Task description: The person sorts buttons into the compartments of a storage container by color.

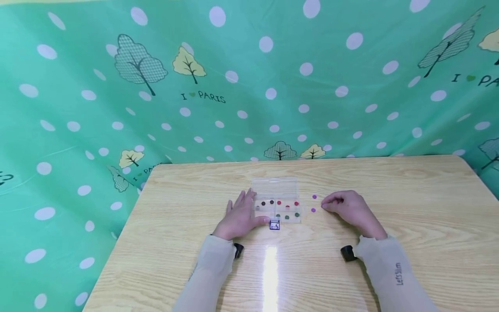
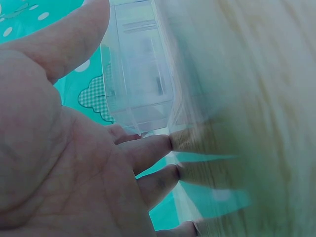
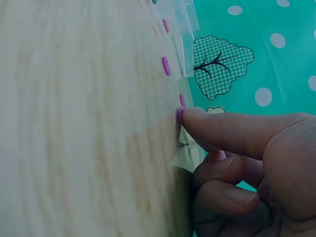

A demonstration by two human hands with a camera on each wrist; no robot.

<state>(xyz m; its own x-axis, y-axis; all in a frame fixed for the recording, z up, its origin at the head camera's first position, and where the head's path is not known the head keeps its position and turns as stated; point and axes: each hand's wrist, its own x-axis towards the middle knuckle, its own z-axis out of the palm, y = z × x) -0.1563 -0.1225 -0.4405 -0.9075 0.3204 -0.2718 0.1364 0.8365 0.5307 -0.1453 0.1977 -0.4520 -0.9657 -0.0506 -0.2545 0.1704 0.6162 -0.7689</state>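
Note:
A clear plastic box (image 1: 288,219) with compartments lies with its lid (image 1: 274,187) raised at the back. Small round pieces sit in it: dark ones (image 1: 263,203), red ones (image 1: 279,203) and green ones (image 1: 286,217). My left hand (image 1: 240,216) rests along the box's left side, fingers straight and thumb at the front edge beside a small blue label (image 1: 274,225). To the right of the box, my right hand (image 1: 351,209) pinches a small purple disc (image 3: 180,115) at its fingertips, close to the tabletop. Two more purple discs (image 1: 314,196) lie between that hand and the box.
The wood-grain table (image 1: 187,195) reaches back to a green dotted curtain (image 1: 249,78) printed with trees. Dark wrist devices (image 1: 348,253) show at both sleeves. Bright light reflects off the table in front of the box.

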